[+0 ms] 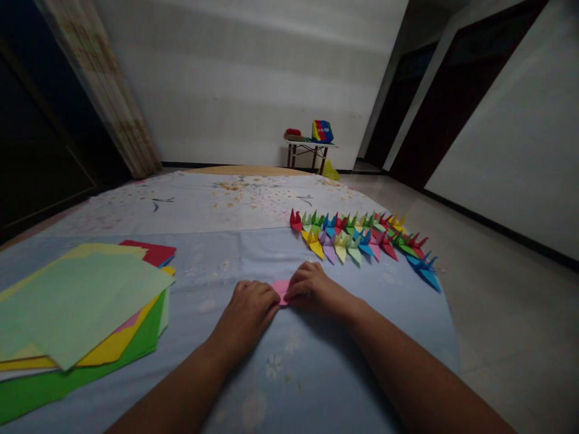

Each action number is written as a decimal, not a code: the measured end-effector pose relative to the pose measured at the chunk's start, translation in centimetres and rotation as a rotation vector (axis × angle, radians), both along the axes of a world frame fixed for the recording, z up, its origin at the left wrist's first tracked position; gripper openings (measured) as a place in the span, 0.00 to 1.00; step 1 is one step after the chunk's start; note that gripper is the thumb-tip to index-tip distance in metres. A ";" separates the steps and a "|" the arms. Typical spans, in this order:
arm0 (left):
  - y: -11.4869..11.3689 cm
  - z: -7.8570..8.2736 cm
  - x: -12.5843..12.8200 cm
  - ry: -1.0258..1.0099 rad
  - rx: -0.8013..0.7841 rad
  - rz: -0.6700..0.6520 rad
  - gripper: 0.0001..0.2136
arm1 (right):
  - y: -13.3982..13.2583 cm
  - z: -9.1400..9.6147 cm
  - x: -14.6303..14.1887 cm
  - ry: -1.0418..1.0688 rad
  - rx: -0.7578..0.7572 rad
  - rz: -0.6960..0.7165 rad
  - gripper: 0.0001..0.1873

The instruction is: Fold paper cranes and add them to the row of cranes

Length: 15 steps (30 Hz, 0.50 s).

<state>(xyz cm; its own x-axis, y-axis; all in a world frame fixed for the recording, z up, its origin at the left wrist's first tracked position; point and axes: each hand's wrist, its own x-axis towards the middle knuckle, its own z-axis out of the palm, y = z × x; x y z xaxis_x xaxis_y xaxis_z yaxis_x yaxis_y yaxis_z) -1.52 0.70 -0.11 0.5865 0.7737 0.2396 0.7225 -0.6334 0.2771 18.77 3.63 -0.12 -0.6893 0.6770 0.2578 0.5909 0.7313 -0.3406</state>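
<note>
A small piece of folded pink paper (pixel 281 288) lies on the blue floral tablecloth, mostly covered by my fingers. My left hand (pixel 254 304) grips its left edge with the fingers curled together. From the other side, my right hand (pixel 314 289) pinches the paper's right part. Beyond my right hand, several folded paper cranes (pixel 340 244) stand in rows, in red, green, yellow, blue, purple and pink. Off to the left of my left hand lies a loose stack of coloured paper sheets (pixel 99 295), pale green on top, with yellow, green and red edges showing beneath.
The round table carries a tablecloth (pixel 217 259), and its right edge drops to the tiled floor (pixel 484 301). Against the far wall, a small table (pixel 310 144) bears a colourful box-like bag (pixel 322 131) and a red item (pixel 293 132). A yellow bag (pixel 330 170) sits on the floor there.
</note>
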 end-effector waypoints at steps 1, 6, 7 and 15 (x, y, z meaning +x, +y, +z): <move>0.0 0.1 0.0 0.005 -0.006 0.002 0.05 | 0.0 0.2 0.1 -0.003 -0.009 0.002 0.08; -0.2 0.1 0.2 0.008 -0.018 0.007 0.06 | 0.0 0.4 0.2 -0.018 -0.062 0.003 0.09; -0.2 0.1 0.2 0.008 -0.019 0.009 0.06 | 0.1 0.4 0.2 -0.019 -0.070 0.005 0.09; -0.1 -0.1 0.3 -0.060 -0.062 0.039 0.08 | 0.0 0.2 0.1 0.008 -0.090 -0.019 0.09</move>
